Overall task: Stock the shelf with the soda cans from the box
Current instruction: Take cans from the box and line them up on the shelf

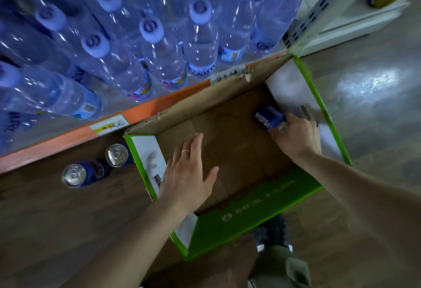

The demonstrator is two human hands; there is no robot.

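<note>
Cardboard box [227, 141] sits open on the floor. Right hand [296, 137] reaches into its far right corner, fingers curled round a blue can [268, 117]. Left hand [189, 171] hovers flat, fingers straight, over the box's left side. Two cans [95, 166] stand on the low shelf [45, 196] at left.

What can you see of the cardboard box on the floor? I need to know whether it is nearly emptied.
The box is brown corrugated cardboard inside, green and white outside, with pale print on its near green wall. It stands open on the floor against the orange-edged shelf, flaps up, one far edge torn. Its bare bottom shows. The only can visible in it is a blue Pepsi one, gripped by the right hand in the far right corner. The left hand hovers open over the left side.
</note>
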